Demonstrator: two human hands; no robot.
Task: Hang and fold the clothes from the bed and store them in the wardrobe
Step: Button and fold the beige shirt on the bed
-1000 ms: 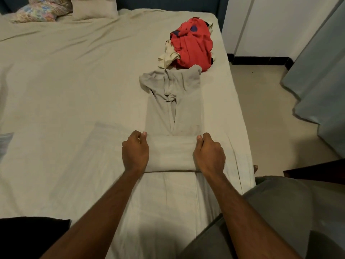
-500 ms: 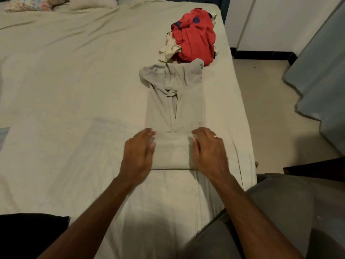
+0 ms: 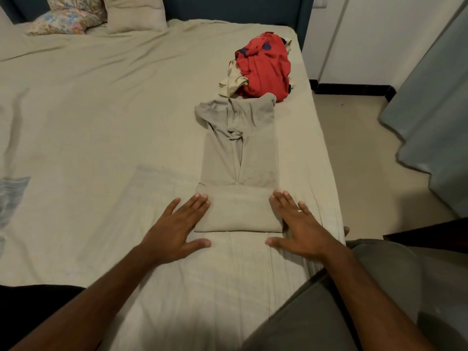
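Grey trousers [image 3: 239, 153] lie lengthwise on the bed [image 3: 88, 135], their leg ends folded into a flat band [image 3: 238, 211] nearest me. My left hand [image 3: 177, 229] lies flat with straight fingers at the band's left end, fingertips touching its corner. My right hand [image 3: 300, 226] lies flat at the band's right end, fingers spread, a ring on one finger. Beyond the trousers' waist sits a crumpled red garment [image 3: 264, 67] on top of a cream piece of cloth [image 3: 231, 83].
Pillows [image 3: 101, 13] lie at the headboard, far left. The bed's right edge runs beside bare floor [image 3: 354, 160], a white wall and a blue-grey curtain [image 3: 435, 110]. A dark cloth [image 3: 33, 300] sits at lower left; my grey-clad knee [image 3: 379, 300] is at lower right.
Both hands let go of the folded band: curled round its ends a second ago, they now lie flat with straight fingers beside it. The band stays folded in place.
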